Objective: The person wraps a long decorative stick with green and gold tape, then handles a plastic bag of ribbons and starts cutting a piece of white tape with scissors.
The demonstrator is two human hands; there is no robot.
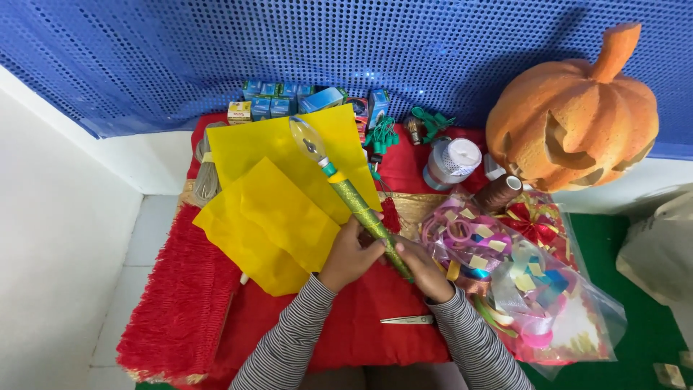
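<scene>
Both hands grip a green glitter-wrapped stick (359, 206) that slants up to the left over the red cloth (361, 318). A clear pointed light bulb (308, 140) tops the stick above a green and yellow collar. My left hand (349, 254) clasps the stick's lower part from the left. My right hand (423, 266) closes over its bottom end from the right. Under the stick lie two yellow paper sheets (278, 217). Small scissors (408, 319) rest on the cloth just below my hands.
A clear bag of coloured ribbon rolls and bows (527, 289) lies to the right. A carved orange pumpkin (574, 119) stands at back right. Small blue boxes (296, 101), green sockets (382, 133), a white tape roll (451, 162), brown thread spool (498, 191) and twine (208, 177) line the back.
</scene>
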